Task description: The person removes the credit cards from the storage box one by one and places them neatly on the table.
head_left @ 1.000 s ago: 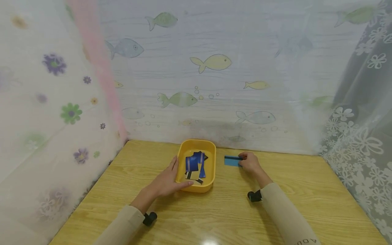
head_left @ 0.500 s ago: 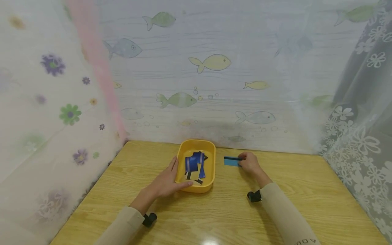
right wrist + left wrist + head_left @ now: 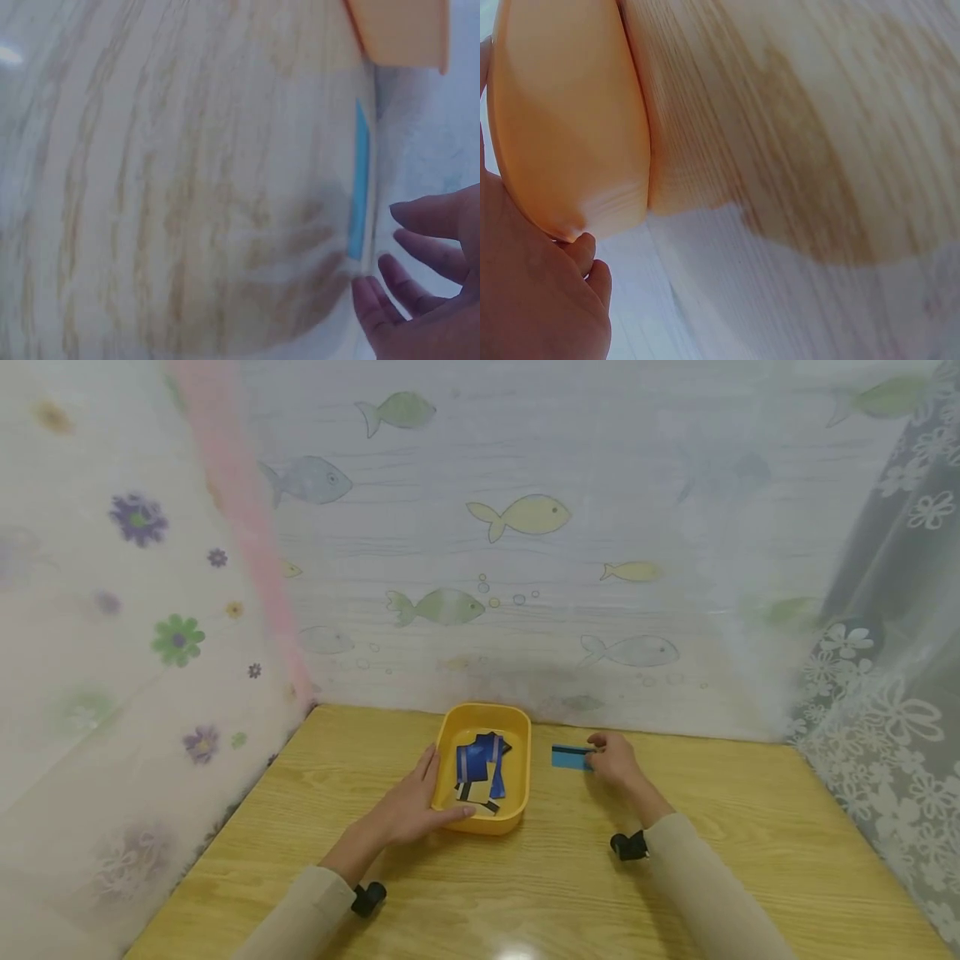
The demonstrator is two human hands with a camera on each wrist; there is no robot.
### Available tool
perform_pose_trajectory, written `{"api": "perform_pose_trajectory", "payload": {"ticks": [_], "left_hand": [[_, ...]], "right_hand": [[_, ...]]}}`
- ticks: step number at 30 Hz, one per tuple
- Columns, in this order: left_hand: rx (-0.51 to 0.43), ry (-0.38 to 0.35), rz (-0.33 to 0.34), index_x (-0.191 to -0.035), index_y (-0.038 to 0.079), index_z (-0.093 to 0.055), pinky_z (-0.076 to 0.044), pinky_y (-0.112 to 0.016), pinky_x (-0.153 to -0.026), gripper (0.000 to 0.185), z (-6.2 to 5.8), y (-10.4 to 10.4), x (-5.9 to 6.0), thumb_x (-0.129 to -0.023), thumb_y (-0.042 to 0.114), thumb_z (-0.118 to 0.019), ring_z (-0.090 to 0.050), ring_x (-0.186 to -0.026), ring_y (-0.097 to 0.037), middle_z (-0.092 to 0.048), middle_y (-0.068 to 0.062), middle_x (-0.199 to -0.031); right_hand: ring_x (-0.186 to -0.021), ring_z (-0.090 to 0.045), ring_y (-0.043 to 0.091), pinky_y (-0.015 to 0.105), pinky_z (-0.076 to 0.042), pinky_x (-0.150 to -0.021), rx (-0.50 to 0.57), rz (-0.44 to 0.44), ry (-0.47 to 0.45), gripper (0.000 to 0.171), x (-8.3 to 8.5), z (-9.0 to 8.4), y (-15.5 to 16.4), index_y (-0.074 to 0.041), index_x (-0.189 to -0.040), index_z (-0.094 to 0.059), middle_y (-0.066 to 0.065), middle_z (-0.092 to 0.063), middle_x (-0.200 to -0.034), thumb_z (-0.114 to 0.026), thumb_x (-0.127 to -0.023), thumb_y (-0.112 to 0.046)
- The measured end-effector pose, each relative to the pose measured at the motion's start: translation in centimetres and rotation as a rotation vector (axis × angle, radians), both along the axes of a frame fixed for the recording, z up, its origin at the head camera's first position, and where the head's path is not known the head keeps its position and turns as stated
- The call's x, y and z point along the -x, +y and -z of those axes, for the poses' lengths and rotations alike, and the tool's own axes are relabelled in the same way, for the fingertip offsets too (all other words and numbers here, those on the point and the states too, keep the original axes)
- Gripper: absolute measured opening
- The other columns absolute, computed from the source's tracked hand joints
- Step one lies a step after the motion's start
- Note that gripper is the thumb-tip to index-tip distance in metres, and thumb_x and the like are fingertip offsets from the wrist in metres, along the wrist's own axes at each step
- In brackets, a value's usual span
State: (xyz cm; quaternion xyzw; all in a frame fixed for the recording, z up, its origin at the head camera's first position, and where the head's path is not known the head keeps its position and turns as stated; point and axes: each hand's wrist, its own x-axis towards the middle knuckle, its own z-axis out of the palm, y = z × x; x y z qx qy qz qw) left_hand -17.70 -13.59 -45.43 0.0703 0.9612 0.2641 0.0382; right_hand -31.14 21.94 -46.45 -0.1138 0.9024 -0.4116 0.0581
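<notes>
A yellow plastic tub (image 3: 523,768) stands at the table's far side with several blue, dark and cream cards (image 3: 472,762) in it. My left hand (image 3: 405,810) holds its near left corner, thumb over the rim and fingers along the outer wall. In the left wrist view, fingertips curl round the tub's (image 3: 570,120) lower corner. Right of the tub, a light blue card with a dark stripe (image 3: 568,762) lies flat on the table. At its right end is my right hand (image 3: 617,762); the right wrist view shows the fingers spread and loosely bent beside the card (image 3: 360,187).
The wooden table (image 3: 540,877) ends at a fish-patterned curtain (image 3: 510,635) close behind the tub and card. A flowered curtain (image 3: 150,710) runs down the left side, and a sheer one (image 3: 877,710) hangs at the right. Dark wrist cameras (image 3: 628,846) sit below both hands.
The right hand's index finger has lifted slightly away from the card, and its fingers have parted. Card, tub and left hand have stayed in place; the head view has shifted a little.
</notes>
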Motion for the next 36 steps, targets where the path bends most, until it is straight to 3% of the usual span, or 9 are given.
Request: {"api": "perform_pose_trajectory", "payload": {"ticks": [13,23,36], "left_hand": [[0.004,0.0,0.002,-0.165,0.014,0.004,-0.031,-0.053,-0.119,0.127,0.0,0.1,0.2,-0.081,0.086,-0.057,-0.024,-0.153,-0.034,0.006,-0.002,-0.172],[0.009,-0.016,-0.001,-0.165,0.013,0.003,-0.03,-0.052,-0.12,0.128,-0.2,0.0,-0.1,-0.08,0.087,-0.057,-0.023,-0.154,-0.034,0.005,-0.004,-0.172],[0.012,-0.002,0.001,-0.165,0.012,0.001,-0.031,-0.053,-0.119,0.126,-0.1,0.0,0.0,-0.081,0.085,-0.058,-0.025,-0.153,-0.035,0.002,-0.007,-0.173]], "right_hand": [[-0.13,-0.046,0.053,0.057,-0.05,-0.098,0.009,-0.075,0.028,0.045,-1.7,-2.7,-0.6,0.01,-0.142,-0.051,0.034,-0.047,-0.143,-0.06,-0.101,-0.007],[-0.127,-0.051,0.049,0.053,-0.054,-0.094,0.071,-0.129,0.015,0.047,-3.2,-3.6,-2.2,0.009,-0.143,-0.05,0.033,-0.047,-0.145,-0.061,-0.101,-0.007],[-0.128,-0.051,0.046,0.053,-0.05,-0.099,0.126,-0.174,-0.013,0.049,-5.0,-4.5,-4.2,0.005,-0.144,-0.051,0.029,-0.049,-0.144,-0.064,-0.1,-0.011]]}}
